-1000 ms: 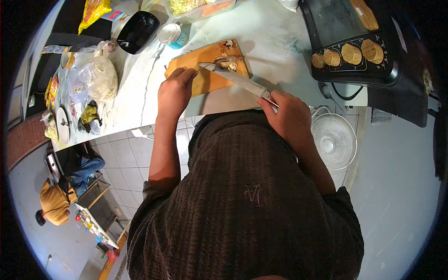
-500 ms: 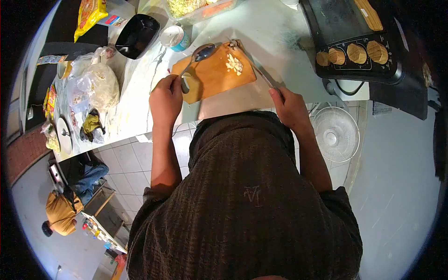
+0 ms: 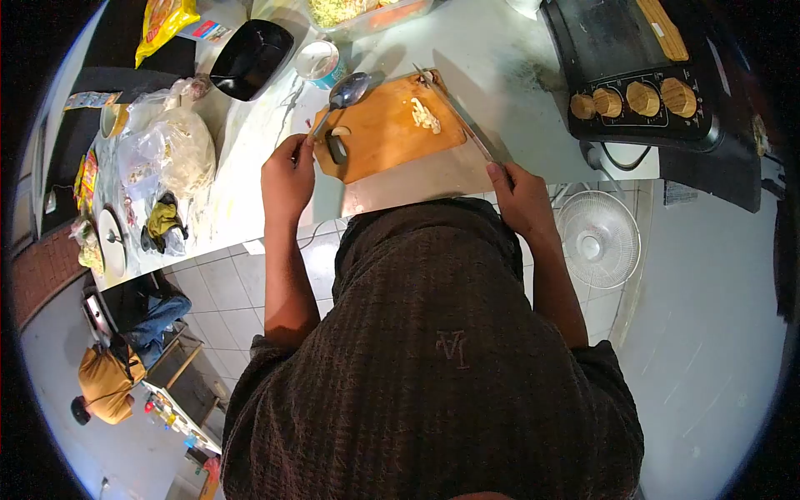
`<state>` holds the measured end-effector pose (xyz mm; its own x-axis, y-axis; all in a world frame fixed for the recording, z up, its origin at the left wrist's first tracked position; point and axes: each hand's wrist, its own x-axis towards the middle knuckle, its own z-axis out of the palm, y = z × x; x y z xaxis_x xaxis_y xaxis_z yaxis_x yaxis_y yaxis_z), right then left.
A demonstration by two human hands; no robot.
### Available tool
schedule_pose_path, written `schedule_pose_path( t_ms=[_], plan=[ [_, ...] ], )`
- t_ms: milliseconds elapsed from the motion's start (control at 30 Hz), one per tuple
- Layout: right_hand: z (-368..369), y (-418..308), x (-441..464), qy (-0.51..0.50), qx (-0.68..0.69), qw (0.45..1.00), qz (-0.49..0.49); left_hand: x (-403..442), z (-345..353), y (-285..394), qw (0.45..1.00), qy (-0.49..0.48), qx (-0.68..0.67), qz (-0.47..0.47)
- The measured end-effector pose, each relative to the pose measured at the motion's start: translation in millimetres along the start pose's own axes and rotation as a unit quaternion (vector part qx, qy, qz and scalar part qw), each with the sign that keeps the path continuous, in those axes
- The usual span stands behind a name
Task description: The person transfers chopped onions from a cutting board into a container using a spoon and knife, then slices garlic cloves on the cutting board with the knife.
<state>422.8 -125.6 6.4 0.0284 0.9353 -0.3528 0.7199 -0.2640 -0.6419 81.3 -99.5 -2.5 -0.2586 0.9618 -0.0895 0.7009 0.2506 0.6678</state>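
Observation:
My left hand is closed on a metal spoon, whose bowl rests at or hangs just above the far left corner of the orange cutting board; I cannot tell which. Chopped pale pieces, like garlic, lie in a small heap on the right of the board. Along the board's right edge slants a knife, seen nearly edge-on, with its handle end in my closed right hand. A single pale piece sits near the board's handle hole.
Behind the board are a round tub, a black bowl and a clear food container. Plastic bags crowd the left. A black griddle stands right, above a fan. Another person sits lower left.
My left hand has shifted slightly left, and the spoon's bowl has moved left and a little up, toward the board's far edge. My right hand keeps the knife in nearly the same place.

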Motion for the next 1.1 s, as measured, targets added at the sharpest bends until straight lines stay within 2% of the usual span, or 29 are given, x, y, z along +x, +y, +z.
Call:
schedule_pose_path(
  t_ms=[167,400,467,567,633,900,967,1033,1100],
  plan=[
    [2.9,0.4,4.1,-0.033,-0.002,0.999,0.011,8.1,-2.7,-34.9,0.998,-0.056,-0.031,-0.001],
    [4.9,-5.9,7.2,-0.052,-0.015,0.998,-0.014,19.7,2.8,-58.7,0.993,-0.074,-0.089,-0.007],
    [6.5,-10.7,4.9,-0.056,-0.015,0.998,-0.013,22.2,4.0,-72.4,0.992,-0.013,-0.005,0.125],
    [14.7,-14.5,1.4,-0.073,0.029,0.997,-0.016,16.1,3.7,-69.4,0.996,-0.033,-0.043,0.066],
    [22.1,-15.7,-1.4,-0.064,0.024,0.997,-0.047,14.1,5.6,-67.3,0.997,-0.028,-0.038,0.068],
    [43.9,-12.4,-2.2,-0.072,0.01,0.997,-0.03,8.3,11.3,-49.8,0.998,0.018,-0.026,0.05],
    [43.8,-12.0,-1.9,-0.061,0.007,0.998,-0.029,8.1,15.7,-41.4,0.977,0.1,0.045,0.184],
    [42.2,-11.2,-1.9,-0.066,0.005,0.997,-0.032,8.3,25.8,-34.8,0.972,0.105,0.019,0.21],
    [42.8,-12.0,-1.7,-0.071,0.006,0.997,-0.025,7.5,34.7,-26.7,0.966,0.084,0.104,0.219]
  ],
)
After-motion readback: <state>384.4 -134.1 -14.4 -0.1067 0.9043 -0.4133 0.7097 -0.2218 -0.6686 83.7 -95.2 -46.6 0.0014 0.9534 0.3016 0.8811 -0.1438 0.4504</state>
